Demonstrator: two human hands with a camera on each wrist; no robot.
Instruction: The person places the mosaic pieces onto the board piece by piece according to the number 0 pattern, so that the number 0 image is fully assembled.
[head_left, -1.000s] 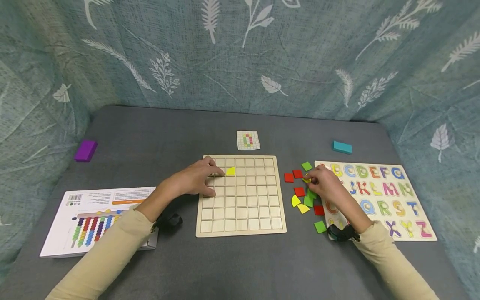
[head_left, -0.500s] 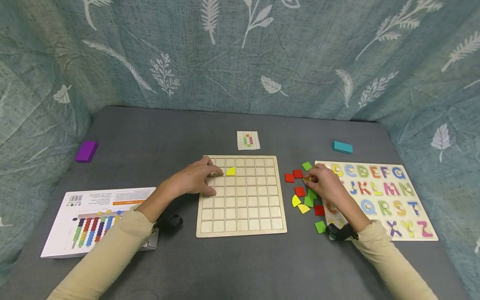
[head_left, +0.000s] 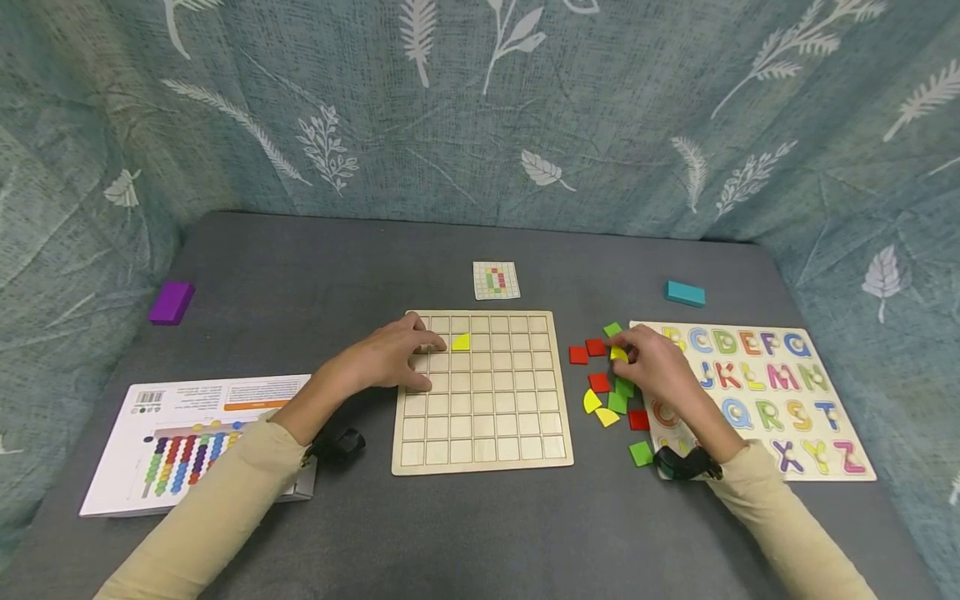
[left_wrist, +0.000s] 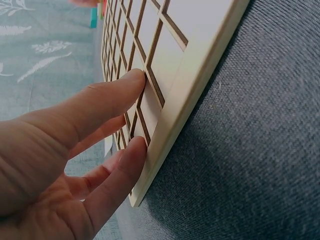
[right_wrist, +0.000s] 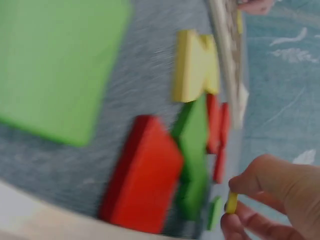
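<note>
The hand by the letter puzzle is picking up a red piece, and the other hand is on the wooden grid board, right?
Not quite. The right hand pinches a yellow piece, not a red one; the head view shows it. The left hand does rest on the wooden grid board.

— How's the light?
— Even and soft from above; faint shadows on the surface (head_left: 300, 275).
— Sharpness?
— Head view crisp (edges bow slightly); right wrist view badly blurred, washed.

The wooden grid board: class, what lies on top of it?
On the wooden grid board lie one yellow quarter-circle piece and the left hand, fingers resting on it. Cells under that hand are hidden.
</note>
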